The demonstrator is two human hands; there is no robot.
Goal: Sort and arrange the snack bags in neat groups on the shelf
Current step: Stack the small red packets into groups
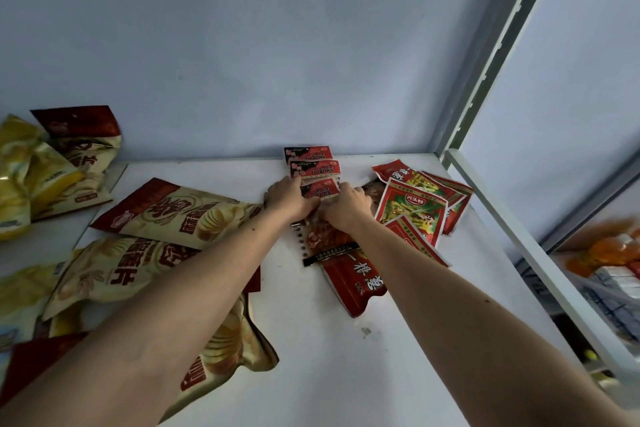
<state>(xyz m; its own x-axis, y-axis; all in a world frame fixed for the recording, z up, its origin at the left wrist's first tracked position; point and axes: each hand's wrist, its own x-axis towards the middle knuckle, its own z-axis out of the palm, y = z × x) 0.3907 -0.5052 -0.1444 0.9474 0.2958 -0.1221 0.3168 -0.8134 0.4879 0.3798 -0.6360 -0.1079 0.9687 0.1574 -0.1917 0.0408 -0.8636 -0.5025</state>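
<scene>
Three small red-and-black snack packets lie in a row toward the back wall on the white shelf (332, 357). My left hand (289, 198) and my right hand (346, 208) both pinch the nearest small packet (320, 188) at its sides. Two more small packets (313, 168) lie just behind it. Under my hands lies a long red snack bag (349, 274). Red-and-green snack bags (412, 208) are heaped to the right. Large beige-and-red chip bags (173, 211) sprawl on the left.
Yellow chip bags (27, 177) stand at the far left. A grey metal upright (485, 73) and the shelf's white side rail (519, 243) bound the right. Orange and white goods (613, 253) sit on a lower shelf beyond it.
</scene>
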